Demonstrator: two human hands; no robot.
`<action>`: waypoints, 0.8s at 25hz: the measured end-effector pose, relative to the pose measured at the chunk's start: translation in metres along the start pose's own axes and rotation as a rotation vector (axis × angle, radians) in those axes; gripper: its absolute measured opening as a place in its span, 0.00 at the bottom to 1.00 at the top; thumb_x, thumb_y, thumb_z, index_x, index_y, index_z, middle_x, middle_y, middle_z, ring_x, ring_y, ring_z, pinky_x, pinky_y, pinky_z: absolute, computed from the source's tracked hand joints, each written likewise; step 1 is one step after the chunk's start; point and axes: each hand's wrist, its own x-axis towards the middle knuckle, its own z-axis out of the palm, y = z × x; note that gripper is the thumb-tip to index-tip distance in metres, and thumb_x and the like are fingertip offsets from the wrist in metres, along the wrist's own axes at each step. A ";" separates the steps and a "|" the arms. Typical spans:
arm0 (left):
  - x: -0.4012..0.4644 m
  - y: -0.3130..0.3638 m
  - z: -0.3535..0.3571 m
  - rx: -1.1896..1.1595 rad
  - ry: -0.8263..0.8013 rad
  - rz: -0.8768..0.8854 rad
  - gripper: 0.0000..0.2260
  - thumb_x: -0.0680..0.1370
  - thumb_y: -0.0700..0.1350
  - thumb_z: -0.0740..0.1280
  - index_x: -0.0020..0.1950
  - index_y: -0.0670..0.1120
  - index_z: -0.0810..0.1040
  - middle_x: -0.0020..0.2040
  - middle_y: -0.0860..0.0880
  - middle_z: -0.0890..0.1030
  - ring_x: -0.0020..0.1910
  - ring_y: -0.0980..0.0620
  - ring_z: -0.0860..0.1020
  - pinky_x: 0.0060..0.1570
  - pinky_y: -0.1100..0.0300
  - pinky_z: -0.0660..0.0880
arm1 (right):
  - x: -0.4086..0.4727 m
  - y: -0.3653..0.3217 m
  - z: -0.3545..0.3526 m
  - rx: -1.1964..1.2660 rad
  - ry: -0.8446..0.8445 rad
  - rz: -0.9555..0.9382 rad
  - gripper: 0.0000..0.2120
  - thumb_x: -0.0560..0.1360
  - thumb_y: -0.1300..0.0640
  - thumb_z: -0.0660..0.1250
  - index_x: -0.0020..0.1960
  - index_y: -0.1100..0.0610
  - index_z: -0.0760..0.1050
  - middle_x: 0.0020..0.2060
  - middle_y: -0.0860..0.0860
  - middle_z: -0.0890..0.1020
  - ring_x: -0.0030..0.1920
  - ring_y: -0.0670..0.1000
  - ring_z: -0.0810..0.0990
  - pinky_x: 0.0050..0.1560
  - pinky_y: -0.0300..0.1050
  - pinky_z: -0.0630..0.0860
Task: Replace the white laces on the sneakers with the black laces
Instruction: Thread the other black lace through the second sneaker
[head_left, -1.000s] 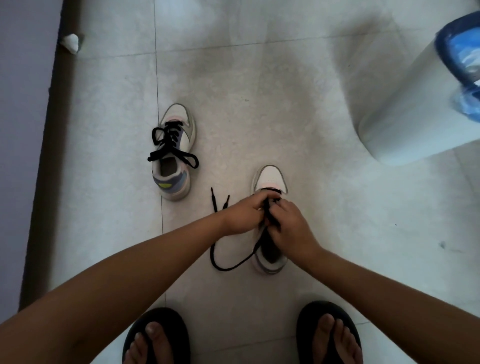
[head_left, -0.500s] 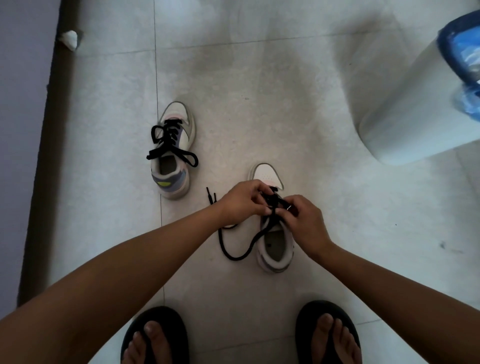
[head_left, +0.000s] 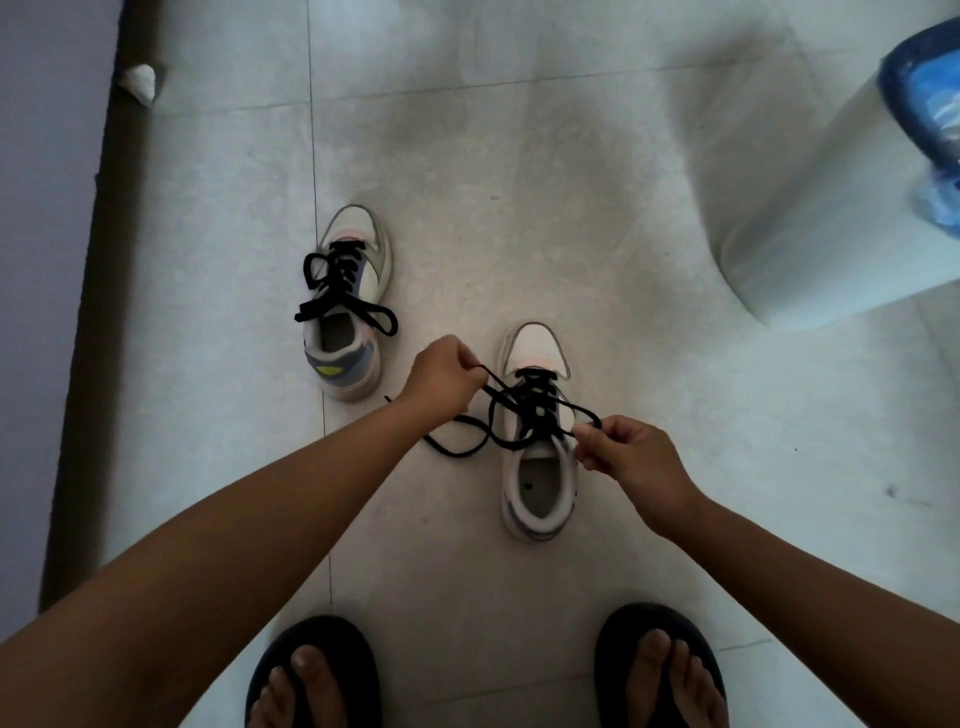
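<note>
Far sneaker (head_left: 349, 306), left of near sneaker (head_left: 539, 441): pale upper, flat black lace tied. Left hand (head_left: 436, 375), fingers curled, pinches black lace (head_left: 511, 415) loop left of near sneaker. Right hand (head_left: 631, 457) pinches opposite loop at its right edge. Both sneakers on speckled floor (head_left: 519, 208).

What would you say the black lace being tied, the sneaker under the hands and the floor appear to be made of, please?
Black lace: flat woven textile, matte; it bends limply and lies as a ribbon. Sneaker: seemingly smooth synthetic or leather panels, off-white with pink trim; sole probably rubber or foam, hard to confirm. Floor: pale tile, faintly speckled, with straight joint lines; ceramic or stone, cannot tell which.
</note>
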 end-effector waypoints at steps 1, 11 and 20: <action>0.001 0.000 0.000 -0.047 0.020 -0.043 0.05 0.75 0.39 0.65 0.40 0.43 0.73 0.40 0.43 0.79 0.36 0.48 0.78 0.35 0.56 0.77 | 0.000 0.000 0.000 0.005 -0.008 0.005 0.08 0.72 0.57 0.71 0.35 0.57 0.80 0.29 0.51 0.82 0.30 0.44 0.79 0.36 0.34 0.77; 0.017 -0.010 -0.002 0.161 0.050 -0.083 0.04 0.77 0.42 0.64 0.45 0.43 0.72 0.45 0.42 0.80 0.43 0.45 0.78 0.38 0.57 0.72 | -0.009 0.004 -0.007 0.052 -0.099 0.099 0.13 0.74 0.51 0.68 0.35 0.57 0.79 0.33 0.53 0.82 0.32 0.48 0.79 0.38 0.39 0.78; 0.013 -0.031 -0.015 0.798 0.053 0.082 0.08 0.75 0.34 0.59 0.52 0.43 0.65 0.45 0.43 0.80 0.46 0.45 0.77 0.41 0.53 0.65 | -0.016 0.007 -0.018 -0.008 -0.127 0.135 0.12 0.76 0.52 0.65 0.38 0.60 0.76 0.33 0.53 0.82 0.33 0.50 0.81 0.41 0.43 0.79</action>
